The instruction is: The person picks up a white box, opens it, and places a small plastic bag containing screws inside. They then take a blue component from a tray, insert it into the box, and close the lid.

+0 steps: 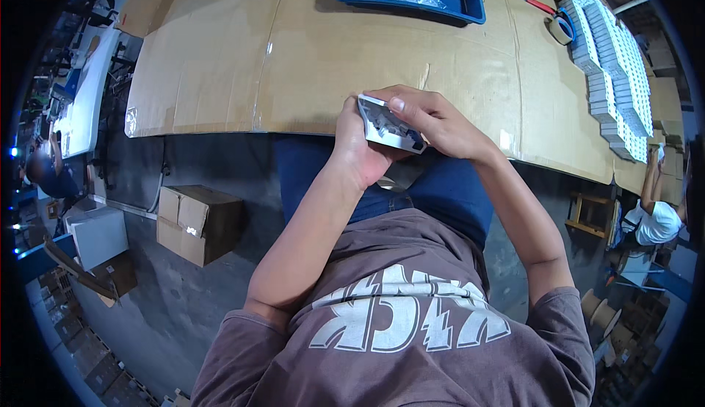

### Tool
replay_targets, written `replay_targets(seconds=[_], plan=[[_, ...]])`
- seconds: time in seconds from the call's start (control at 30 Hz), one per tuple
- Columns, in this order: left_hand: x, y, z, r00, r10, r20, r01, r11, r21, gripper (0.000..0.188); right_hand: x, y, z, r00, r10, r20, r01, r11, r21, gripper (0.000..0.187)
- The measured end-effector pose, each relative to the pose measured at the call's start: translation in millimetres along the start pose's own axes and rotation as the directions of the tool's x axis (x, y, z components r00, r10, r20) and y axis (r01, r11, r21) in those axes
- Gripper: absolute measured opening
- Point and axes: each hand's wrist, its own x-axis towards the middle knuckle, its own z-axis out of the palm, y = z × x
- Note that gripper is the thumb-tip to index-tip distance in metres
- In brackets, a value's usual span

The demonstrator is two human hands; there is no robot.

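A small flat box (388, 129) with white edges and a dark grey printed face is held between my two hands, just over the near edge of the cardboard-covered table (213, 76). My left hand (354, 142) wraps its left side and underside, the fingers mostly hidden below. From the right, my right hand (439, 122) grips the box, thumb lying on its upper edge and fingers curled along the far side. The box tilts down toward the right. Whether its end flap is folded in cannot be made out.
At the far side sits a blue tray (471, 4) of clear plastic bags. White boxes (620, 69) are stacked along the right, near a tape roll (561, 31) and a red-handled tool (540, 4). A carton (182, 223) stands on the floor. One person (656, 222) works at right.
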Motion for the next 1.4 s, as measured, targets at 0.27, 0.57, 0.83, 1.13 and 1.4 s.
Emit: replay_targets(seconds=[0.27, 0.57, 0.83, 1.13, 1.4], plan=[[-3, 4, 0, 0.997, 0.006, 0.072, -0.008, 1.0, 0.028, 0.06, 2, -6, 0, 0.998, -0.056, -0.006, 0.056, 0.997, -0.045, 0.046], [-10, -2, 4, 1.0, 0.005, 0.023, -0.005, 1.0, 0.009, 0.066, -2, -6, 3, 1.0, -0.027, 0.01, 0.027, 0.999, -0.023, 0.044], [-18, 8, 6, 0.997, 0.075, -0.02, -0.075, 0.997, 0.035, 0.059, -3, -6, 7, 1.0, 0.013, -0.023, -0.012, 0.999, 0.049, 0.048], [-30, 12, 7, 0.966, 0.253, -0.043, -0.244, 0.958, 0.152, 0.056, -4, -18, 20, 0.988, -0.151, -0.011, 0.147, 0.975, -0.167, 0.048], [-31, 16, 18, 0.96, 0.278, 0.021, -0.278, 0.949, 0.147, 0.057, -11, -16, 20, 0.941, -0.323, -0.103, 0.269, 0.897, -0.352, 0.047]])
